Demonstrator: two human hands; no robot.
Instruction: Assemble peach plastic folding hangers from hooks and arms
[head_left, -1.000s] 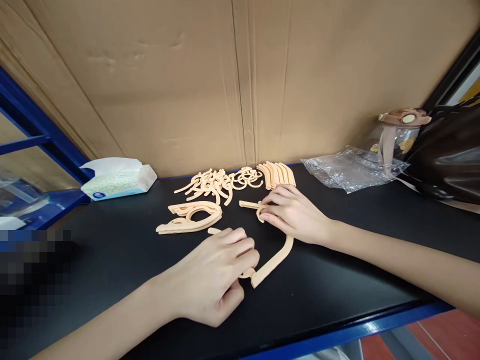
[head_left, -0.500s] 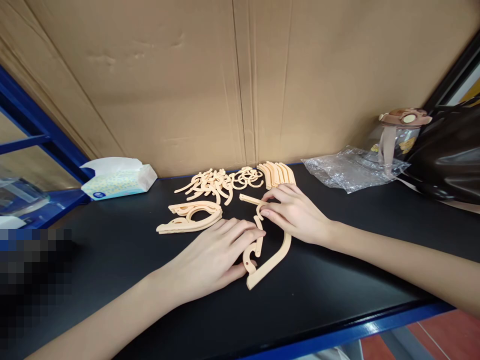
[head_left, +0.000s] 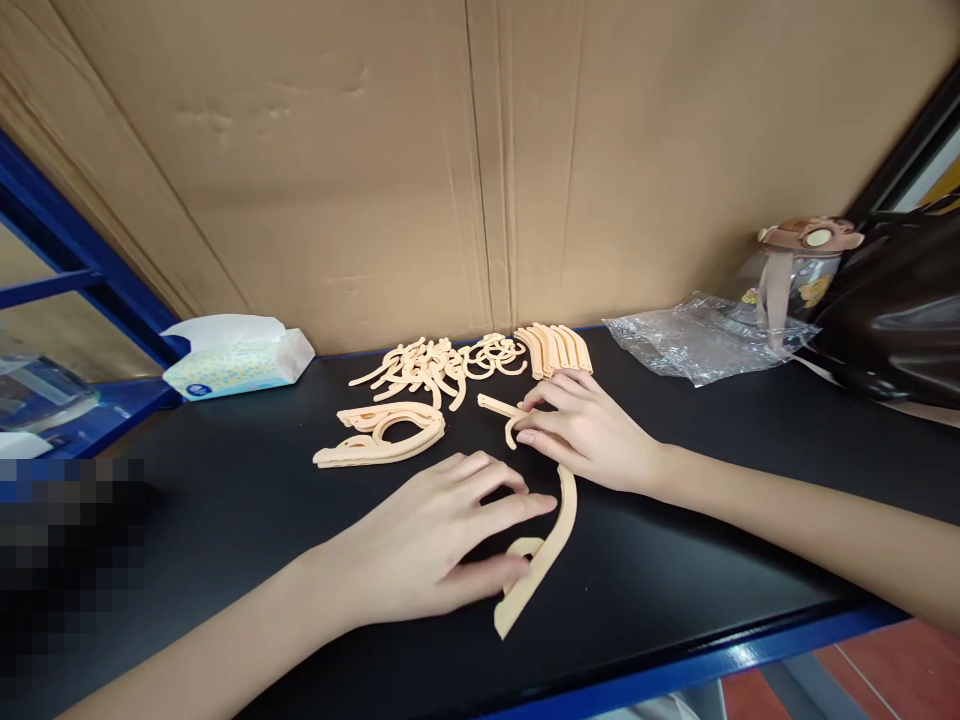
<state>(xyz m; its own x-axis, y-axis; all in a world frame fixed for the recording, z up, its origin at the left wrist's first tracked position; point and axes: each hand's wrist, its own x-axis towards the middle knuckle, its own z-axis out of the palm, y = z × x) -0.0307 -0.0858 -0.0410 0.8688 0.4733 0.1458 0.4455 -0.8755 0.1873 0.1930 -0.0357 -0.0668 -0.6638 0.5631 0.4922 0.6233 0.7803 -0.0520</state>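
My left hand lies on the black table with its fingers stretched out, the fingertips touching a curved peach plastic arm near the front edge. My right hand rests just behind it, fingers pressed together on a small peach hook piece at the arm's upper end. Left of both hands lies a short stack of assembled peach parts. Behind the hands are a heap of loose hook pieces and a row of curved arms.
A tissue pack sits at the back left. Crumpled clear plastic, a lidded bottle and a dark bag fill the back right. A cardboard wall closes the back; the blue table edge runs in front.
My left hand has opened and slid toward me, and the curved arm's lower end has swung down toward the front edge. My right hand stayed in place on the hook piece.
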